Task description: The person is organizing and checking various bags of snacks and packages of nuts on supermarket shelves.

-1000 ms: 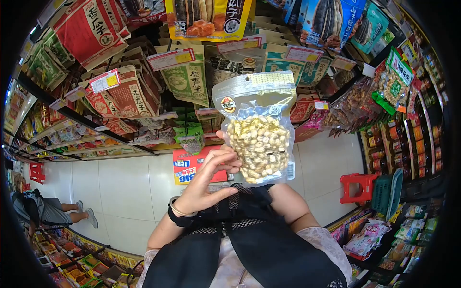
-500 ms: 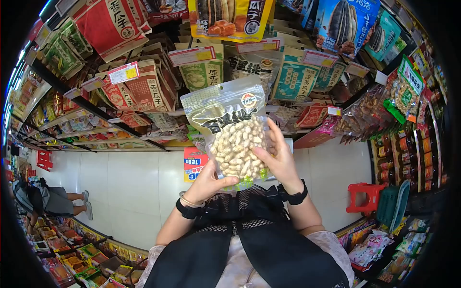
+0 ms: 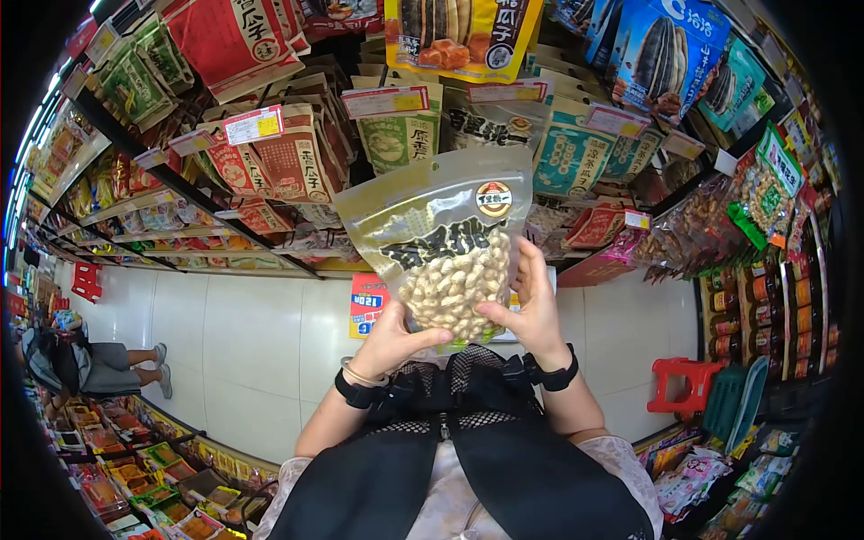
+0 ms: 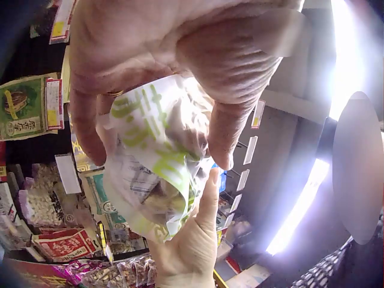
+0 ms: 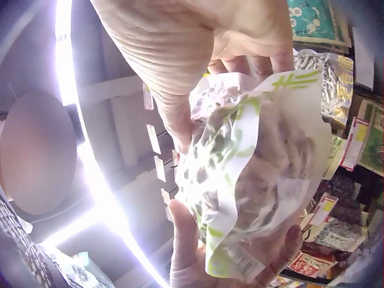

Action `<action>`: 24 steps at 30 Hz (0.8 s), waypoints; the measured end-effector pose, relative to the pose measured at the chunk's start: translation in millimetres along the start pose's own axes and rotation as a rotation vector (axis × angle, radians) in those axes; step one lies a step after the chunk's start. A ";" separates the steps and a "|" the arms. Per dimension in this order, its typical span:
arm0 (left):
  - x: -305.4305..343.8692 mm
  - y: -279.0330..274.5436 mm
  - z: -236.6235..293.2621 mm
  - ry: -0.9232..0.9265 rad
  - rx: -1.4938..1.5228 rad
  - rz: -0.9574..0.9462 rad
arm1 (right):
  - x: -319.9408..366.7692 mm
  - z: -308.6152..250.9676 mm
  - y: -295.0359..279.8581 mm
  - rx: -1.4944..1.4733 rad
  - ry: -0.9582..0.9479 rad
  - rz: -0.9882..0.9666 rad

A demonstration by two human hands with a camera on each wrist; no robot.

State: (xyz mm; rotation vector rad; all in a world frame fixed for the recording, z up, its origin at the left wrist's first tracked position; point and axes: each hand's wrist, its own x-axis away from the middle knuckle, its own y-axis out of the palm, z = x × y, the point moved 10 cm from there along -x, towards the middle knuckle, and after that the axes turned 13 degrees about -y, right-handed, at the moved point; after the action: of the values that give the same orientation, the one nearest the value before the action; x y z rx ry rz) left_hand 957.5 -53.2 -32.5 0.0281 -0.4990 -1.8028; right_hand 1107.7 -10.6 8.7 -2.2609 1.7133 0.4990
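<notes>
In the head view a clear, silvery bag of peanuts in the shell [image 3: 457, 281] is held up before the person's chest. Black lettering and a round logo are on the side facing the head camera. The left hand [image 3: 385, 346] grips its lower left edge, with the thumb across the front. At the lower right edge, the right hand [image 3: 535, 310] holds it the same way, fingers partly behind. Both wrist views show the bag's green-printed bottom [image 4: 150, 144] between the thumbs and fingers of the two hands.
Racks of hanging snack bags stand ahead, with a green bag [image 3: 396, 130] and a teal bag [image 3: 572, 153] just beyond the peanuts. A red stool [image 3: 681, 384] and green baskets [image 3: 733, 405] are on the right. Another person [image 3: 99, 364] is at far left.
The bag has turned round, so its logo moved from upper left to upper right. The right hand, earlier hidden behind it, now grips its right edge. The bag's top has tipped slightly.
</notes>
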 end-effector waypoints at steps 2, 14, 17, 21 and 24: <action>-2.8 -3.5 -8.2 -0.052 -0.037 0.006 | 0.0 1.4 0.3 0.002 -0.009 -0.010; -9.7 -6.4 -6.9 -0.016 0.045 0.017 | 3.2 2.6 -4.1 0.018 -0.015 0.008; -11.2 -3.1 -4.9 -0.027 0.093 0.000 | 2.2 -0.2 -5.1 0.018 -0.027 0.005; -12.0 1.5 -5.3 -0.053 0.200 -0.063 | 1.6 -1.4 -6.7 -0.074 0.014 0.021; -15.2 -2.8 -15.8 -0.114 0.388 -0.080 | 0.4 3.3 -7.9 -0.128 0.039 0.040</action>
State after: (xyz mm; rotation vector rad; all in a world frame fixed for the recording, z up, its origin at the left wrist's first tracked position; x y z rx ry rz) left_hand 963.7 -43.6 -51.4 0.2158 -0.9350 -1.7670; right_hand 1115.0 -7.5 5.6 -2.3424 1.7970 0.5929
